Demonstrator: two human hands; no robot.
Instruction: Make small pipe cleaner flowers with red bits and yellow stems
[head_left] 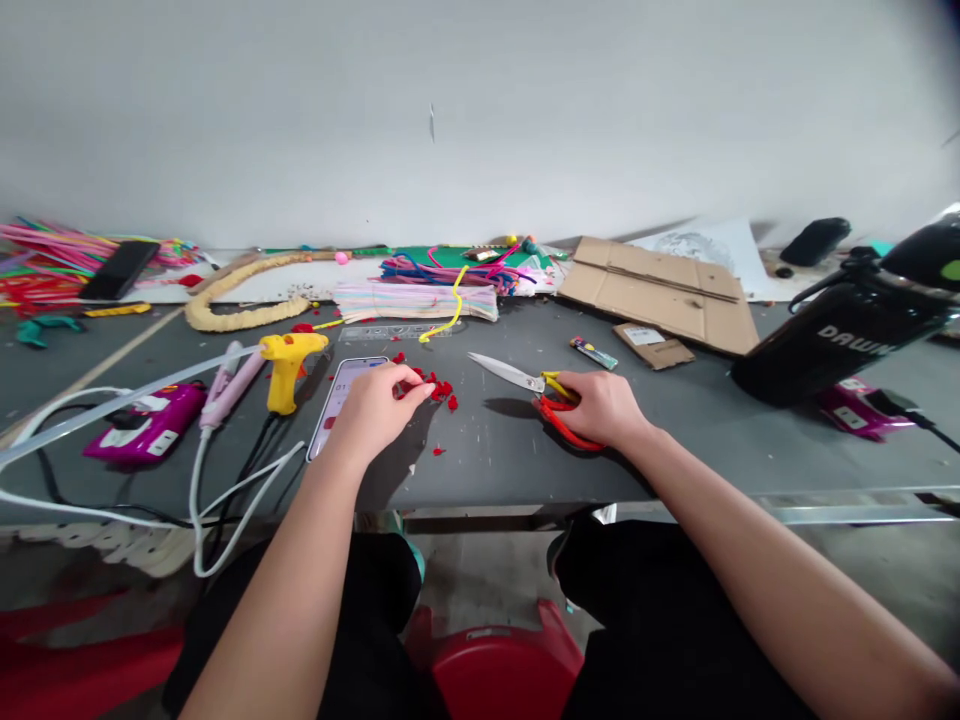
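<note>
My right hand [606,405] is wrapped round the handles of a pair of scissors [510,372], one handle yellow and one red. Their blades are together and point left, above the grey table [480,460]. My left hand [379,405] is at a pile of small red pieces [442,388], thumb and fingertips pinched together. Whether a piece is between those fingertips is hard to make out. Partly under that hand lies a phone [337,400] with a lit screen. One loose red piece [439,451] lies nearer me.
Left are a yellow glue gun [283,370], a pink stick-shaped tool [232,385], cables and a purple power strip [154,425]. Pipe cleaners [412,300] lie at the back. Cardboard [667,290], a small tube [594,353] and a black bottle [832,325] are to the right.
</note>
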